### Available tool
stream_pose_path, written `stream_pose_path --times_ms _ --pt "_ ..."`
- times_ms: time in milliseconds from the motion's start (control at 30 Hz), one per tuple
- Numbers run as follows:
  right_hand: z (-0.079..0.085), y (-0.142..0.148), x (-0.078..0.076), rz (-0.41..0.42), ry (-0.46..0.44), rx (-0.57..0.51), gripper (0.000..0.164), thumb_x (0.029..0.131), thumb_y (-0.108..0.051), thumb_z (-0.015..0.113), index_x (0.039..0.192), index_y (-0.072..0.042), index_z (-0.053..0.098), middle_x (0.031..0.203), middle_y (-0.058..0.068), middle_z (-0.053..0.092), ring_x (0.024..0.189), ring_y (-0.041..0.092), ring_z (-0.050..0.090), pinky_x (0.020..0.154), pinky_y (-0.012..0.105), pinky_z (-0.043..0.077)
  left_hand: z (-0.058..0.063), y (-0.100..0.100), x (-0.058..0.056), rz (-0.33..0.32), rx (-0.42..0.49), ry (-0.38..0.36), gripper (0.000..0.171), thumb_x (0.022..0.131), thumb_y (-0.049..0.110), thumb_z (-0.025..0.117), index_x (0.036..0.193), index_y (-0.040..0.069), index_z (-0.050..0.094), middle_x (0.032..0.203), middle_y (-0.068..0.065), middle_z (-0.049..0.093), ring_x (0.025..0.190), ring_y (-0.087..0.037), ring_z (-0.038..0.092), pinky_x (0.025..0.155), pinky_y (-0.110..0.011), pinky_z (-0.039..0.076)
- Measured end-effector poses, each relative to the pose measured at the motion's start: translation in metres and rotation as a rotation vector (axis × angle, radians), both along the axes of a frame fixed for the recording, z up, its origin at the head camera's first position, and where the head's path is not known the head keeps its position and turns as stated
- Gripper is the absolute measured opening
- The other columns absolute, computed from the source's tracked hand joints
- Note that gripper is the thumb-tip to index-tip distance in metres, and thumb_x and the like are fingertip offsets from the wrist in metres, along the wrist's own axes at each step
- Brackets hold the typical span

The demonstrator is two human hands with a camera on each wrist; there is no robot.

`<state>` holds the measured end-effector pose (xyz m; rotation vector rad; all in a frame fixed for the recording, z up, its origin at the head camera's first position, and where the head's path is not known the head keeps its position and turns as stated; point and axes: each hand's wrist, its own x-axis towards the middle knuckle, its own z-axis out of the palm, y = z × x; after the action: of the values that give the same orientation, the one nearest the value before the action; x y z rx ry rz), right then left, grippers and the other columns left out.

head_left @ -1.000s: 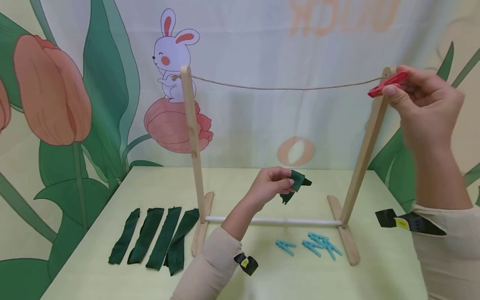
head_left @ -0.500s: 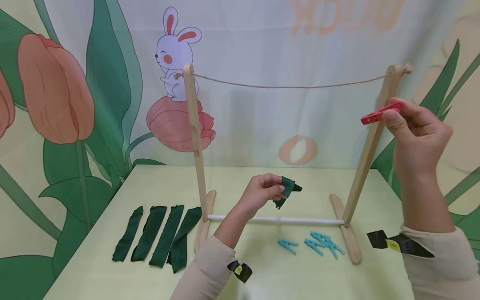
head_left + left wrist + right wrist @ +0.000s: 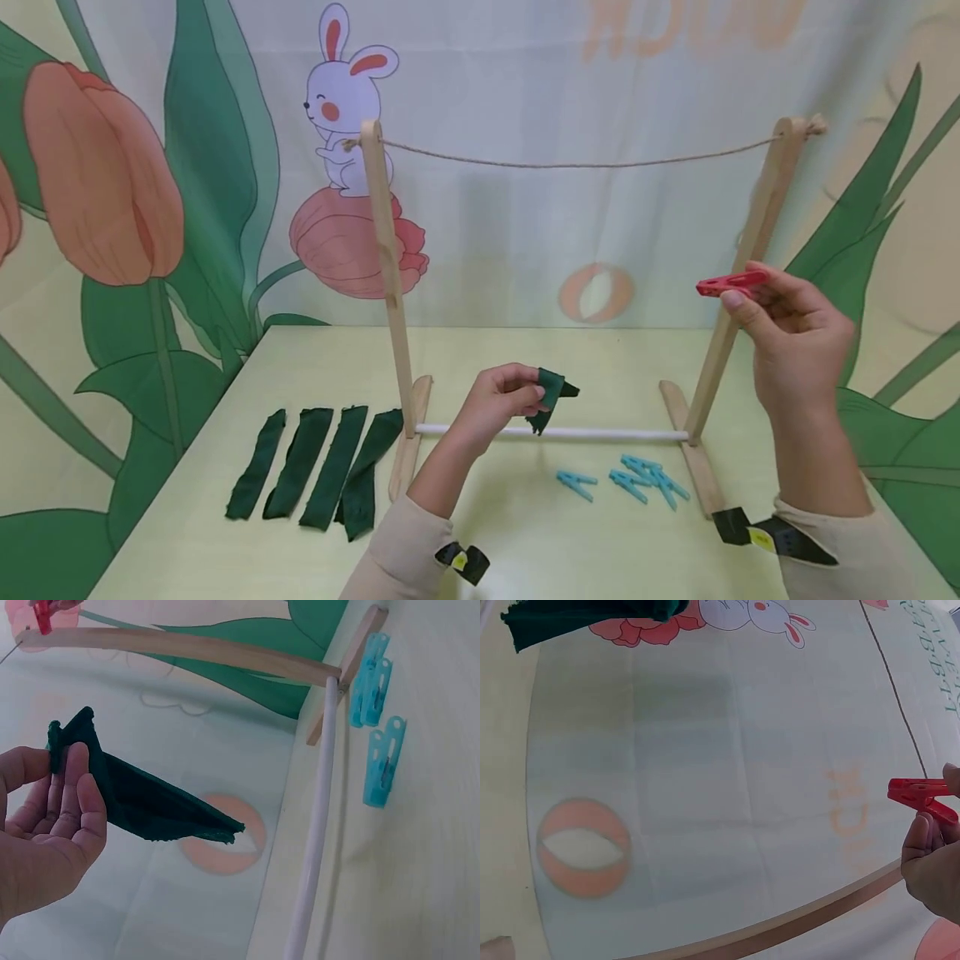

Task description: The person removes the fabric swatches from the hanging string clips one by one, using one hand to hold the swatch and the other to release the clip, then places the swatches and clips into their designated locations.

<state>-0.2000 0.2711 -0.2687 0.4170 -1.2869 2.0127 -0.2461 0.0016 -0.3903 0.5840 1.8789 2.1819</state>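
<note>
My left hand (image 3: 487,408) pinches a dark green cloth strip (image 3: 550,392) at its top, in front of the rack's low white bar (image 3: 600,433). In the left wrist view the folded strip (image 3: 142,795) hangs from between thumb and fingers. My right hand (image 3: 802,342) holds a red clothespin (image 3: 731,283) between thumb and fingers, in front of the right wooden post (image 3: 765,200). The right wrist view shows that clothespin (image 3: 922,796) at the right edge. A twine line (image 3: 585,165) sags between the tops of the two posts, with nothing hanging on it.
Several green cloth strips (image 3: 326,467) lie side by side on the table at the left, the rightmost beside the left post (image 3: 386,250). Several light blue clothespins (image 3: 576,483) lie near the rack's right foot (image 3: 693,467). A printed curtain (image 3: 510,242) hangs behind.
My right hand has come down and left from the top of the right post, still holding the red clothespin. The left hand has shifted slightly left and down with the cloth strip.
</note>
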Motion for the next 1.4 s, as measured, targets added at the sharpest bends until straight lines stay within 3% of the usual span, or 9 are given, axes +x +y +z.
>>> stream_pose_path --times_ms 67,200,467,700,933,1100,1400 --pt "-0.010 -0.001 0.002 0.018 -0.001 0.009 0.034 0.073 0.022 0.064 0.106 0.021 0.057 0.087 0.018 0.066 0.074 0.021 0.060 0.066 0.021 0.052 -0.004 -0.005 0.001 0.014 0.005 -0.017 0.020 0.087 -0.002 0.057 0.104 -0.011 0.059 0.087 -0.009 0.063 0.075 -0.023 0.065 0.078 -0.039 0.052" --pt "-0.030 -0.004 0.009 -0.008 -0.089 0.040 0.035 0.074 0.021 0.064 0.108 0.019 0.057 0.088 0.017 0.065 0.075 0.020 0.059 0.066 0.021 0.052 -0.008 -0.015 0.004 0.047 0.021 -0.049 0.020 0.087 -0.002 0.058 0.105 -0.011 0.059 0.086 -0.008 0.062 0.074 -0.021 0.064 0.078 -0.037 0.052" --pt "-0.066 -0.009 0.022 -0.038 -0.316 0.024 0.034 0.077 0.019 0.063 0.110 0.013 0.061 0.093 0.013 0.064 0.079 0.019 0.059 0.069 0.021 0.051 -0.019 -0.035 0.010 0.083 0.010 -0.071 0.023 0.087 -0.003 0.056 0.107 -0.013 0.056 0.085 -0.007 0.061 0.073 -0.016 0.062 0.076 -0.032 0.052" --pt "-0.090 -0.017 0.029 -0.045 -0.500 0.047 0.037 0.078 0.005 0.070 0.114 0.005 0.062 0.099 0.009 0.061 0.084 0.017 0.058 0.074 0.020 0.050 -0.031 -0.049 0.011 0.127 -0.027 -0.096 0.028 0.087 -0.006 0.050 0.114 -0.012 0.055 0.084 -0.005 0.059 0.073 -0.013 0.059 0.076 -0.031 0.051" --pt "-0.113 -0.031 0.032 0.018 -0.516 0.046 0.033 0.082 0.009 0.064 0.115 0.008 0.059 0.103 0.009 0.061 0.087 0.018 0.058 0.079 0.020 0.049 -0.042 -0.060 0.009 0.128 -0.047 -0.092 0.032 0.086 -0.010 0.050 0.118 -0.009 0.054 0.087 -0.007 0.056 0.076 -0.014 0.055 0.074 -0.031 0.050" --pt "-0.128 -0.039 0.033 0.007 -0.573 0.040 0.034 0.082 0.004 0.067 0.115 0.006 0.060 0.103 0.007 0.061 0.088 0.018 0.056 0.080 0.020 0.048 -0.049 -0.064 0.008 0.151 -0.044 -0.125 0.037 0.086 -0.010 0.049 0.123 -0.007 0.052 0.088 -0.010 0.053 0.074 -0.014 0.053 0.068 -0.026 0.047" --pt "-0.152 -0.049 0.034 0.035 -0.666 0.140 0.031 0.079 0.003 0.071 0.109 0.002 0.063 0.091 0.003 0.065 0.080 0.014 0.060 0.071 0.021 0.051 -0.064 -0.075 0.034 0.244 -0.039 -0.274 0.040 0.086 -0.012 0.049 0.126 -0.009 0.047 0.085 -0.012 0.055 0.069 -0.018 0.057 0.068 -0.031 0.050"
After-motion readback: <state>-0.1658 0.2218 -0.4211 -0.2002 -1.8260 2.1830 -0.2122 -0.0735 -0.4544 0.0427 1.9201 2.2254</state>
